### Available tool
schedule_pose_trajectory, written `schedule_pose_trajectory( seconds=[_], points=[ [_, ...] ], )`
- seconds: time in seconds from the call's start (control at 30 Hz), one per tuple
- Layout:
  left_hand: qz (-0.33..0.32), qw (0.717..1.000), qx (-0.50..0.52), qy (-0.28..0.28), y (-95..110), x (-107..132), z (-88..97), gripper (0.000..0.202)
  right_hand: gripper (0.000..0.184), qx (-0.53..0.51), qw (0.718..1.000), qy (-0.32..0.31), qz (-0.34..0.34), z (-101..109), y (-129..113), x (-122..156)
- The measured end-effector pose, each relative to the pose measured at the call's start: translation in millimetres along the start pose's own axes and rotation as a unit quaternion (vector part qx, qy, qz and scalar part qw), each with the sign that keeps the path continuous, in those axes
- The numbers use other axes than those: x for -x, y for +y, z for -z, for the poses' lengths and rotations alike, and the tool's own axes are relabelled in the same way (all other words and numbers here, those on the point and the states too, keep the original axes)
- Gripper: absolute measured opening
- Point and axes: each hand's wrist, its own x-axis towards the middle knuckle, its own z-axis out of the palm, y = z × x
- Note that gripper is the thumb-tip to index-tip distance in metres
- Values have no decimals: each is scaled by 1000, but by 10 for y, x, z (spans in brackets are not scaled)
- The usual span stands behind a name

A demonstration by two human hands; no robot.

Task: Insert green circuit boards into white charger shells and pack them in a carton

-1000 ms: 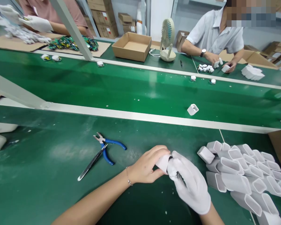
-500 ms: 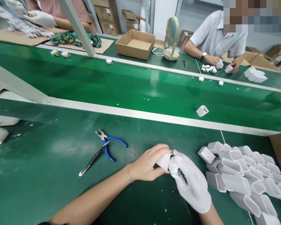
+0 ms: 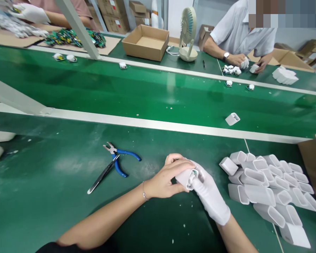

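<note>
My left hand (image 3: 168, 177), bare with a thin bracelet at the wrist, is closed around a white plastic housing (image 3: 183, 178). The housing's open end faces right, and a small circuit board (image 3: 194, 174) with a white lump on it shows inside the rim. My right hand (image 3: 210, 193) wears a white glove. Its thumb presses on the board at the opening, while its fingers curl behind the housing, partly hidden. To the left, blue-handled pliers (image 3: 117, 158) lie with metal tweezers (image 3: 102, 175) against them.
Several empty white housings (image 3: 260, 195) lie grouped at right beside a cardboard box (image 3: 312, 165). One filled housing (image 3: 232, 119) sits on the green belt (image 3: 158, 95) beyond the white rail (image 3: 137, 122). Across it, co-workers handle parts near a fan (image 3: 188, 33) and an open carton (image 3: 146, 44).
The board in my right hand has gone into the housing, whose open end has turned more toward me. The housing on the belt has shifted slightly right.
</note>
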Motion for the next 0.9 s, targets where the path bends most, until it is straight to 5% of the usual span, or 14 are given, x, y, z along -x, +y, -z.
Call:
schedule_pose_trajectory(
  seconds=[0.3, 0.53, 0.67, 0.8, 0.9],
  points=[
    [22, 997, -46, -66, -12, 69, -10, 54, 33, 20, 999, -49, 4, 142, 198, 54],
    [20, 990, -96, -100, -5, 18, 51, 45, 21, 77, 996, 38, 29, 67, 203, 80],
    [38, 995, -53, -73, 63, 16, 61, 40, 35, 82, 992, 42, 86, 177, 33, 49],
    [125, 992, -18, -20, 49, -155, 77, 37, 47, 89, 975, 139, 149, 315, -380, 375],
    [179, 983, -39, -3, -128, -659, 66, 36, 41, 144, 930, 274, 200, 438, -549, 930]
  ],
)
